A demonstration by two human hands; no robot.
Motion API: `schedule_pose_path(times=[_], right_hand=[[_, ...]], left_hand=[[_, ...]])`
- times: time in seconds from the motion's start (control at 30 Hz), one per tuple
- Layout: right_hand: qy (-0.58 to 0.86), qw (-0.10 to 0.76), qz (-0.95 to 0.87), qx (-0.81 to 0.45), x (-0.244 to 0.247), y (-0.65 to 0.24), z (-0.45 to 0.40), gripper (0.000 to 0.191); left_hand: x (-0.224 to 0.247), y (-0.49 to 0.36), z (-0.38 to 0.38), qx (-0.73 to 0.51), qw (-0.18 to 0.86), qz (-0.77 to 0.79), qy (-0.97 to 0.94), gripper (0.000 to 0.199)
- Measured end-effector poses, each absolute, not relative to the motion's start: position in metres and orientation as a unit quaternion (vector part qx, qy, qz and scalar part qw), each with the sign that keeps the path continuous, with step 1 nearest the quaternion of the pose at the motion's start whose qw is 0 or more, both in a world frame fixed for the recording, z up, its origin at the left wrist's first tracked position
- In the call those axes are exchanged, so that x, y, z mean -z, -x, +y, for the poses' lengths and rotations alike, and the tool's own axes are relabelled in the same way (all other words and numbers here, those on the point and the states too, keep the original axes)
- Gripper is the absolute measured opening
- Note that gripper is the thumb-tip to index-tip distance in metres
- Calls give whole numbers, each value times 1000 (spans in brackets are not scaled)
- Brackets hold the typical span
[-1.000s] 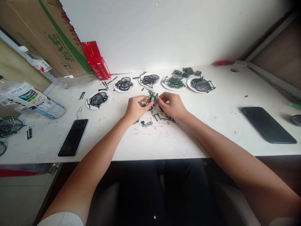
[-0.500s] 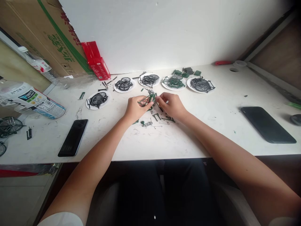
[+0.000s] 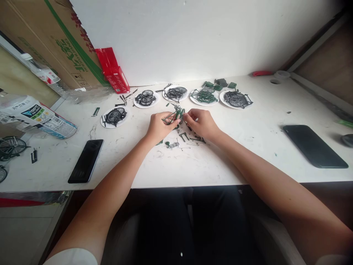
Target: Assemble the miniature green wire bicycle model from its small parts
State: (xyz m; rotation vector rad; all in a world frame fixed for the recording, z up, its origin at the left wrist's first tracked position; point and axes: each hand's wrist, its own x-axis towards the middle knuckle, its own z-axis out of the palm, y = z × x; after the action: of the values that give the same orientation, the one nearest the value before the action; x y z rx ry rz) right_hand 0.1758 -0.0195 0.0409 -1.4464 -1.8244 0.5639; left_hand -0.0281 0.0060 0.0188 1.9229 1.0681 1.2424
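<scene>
Between my hands is a small green model bicycle (image 3: 176, 113), partly built, with silver handlebars at its top. My left hand (image 3: 159, 127) is closed on the frame from the left, thumb pressed along it. My right hand (image 3: 202, 122) pinches at the bicycle's right side; whether a small piece lies between its fingertips is hidden. Just below them, loose parts lie on the white table: a dark bracket (image 3: 183, 137), a small silver rack (image 3: 173, 145) and thin rods.
Paper plates with wheels and frame parts, such as the black wheel plate (image 3: 115, 117) and the green parts plate (image 3: 204, 96), form an arc behind my hands. A phone (image 3: 86, 161) lies left, a dark slab (image 3: 314, 146) right. A bottle (image 3: 38, 117) and red box (image 3: 113, 71) stand left.
Almost nothing differs. My right hand has shifted very slightly at the bicycle's right side, while my left hand keeps its hold.
</scene>
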Motion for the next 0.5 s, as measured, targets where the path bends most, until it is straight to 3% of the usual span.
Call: schedule_pose_path(times=[0.5], right_hand=[[556,353,-721,-215,-42,-176,-20,42]], left_hand=[[-20,28,6,-460,300,409,-729,22]])
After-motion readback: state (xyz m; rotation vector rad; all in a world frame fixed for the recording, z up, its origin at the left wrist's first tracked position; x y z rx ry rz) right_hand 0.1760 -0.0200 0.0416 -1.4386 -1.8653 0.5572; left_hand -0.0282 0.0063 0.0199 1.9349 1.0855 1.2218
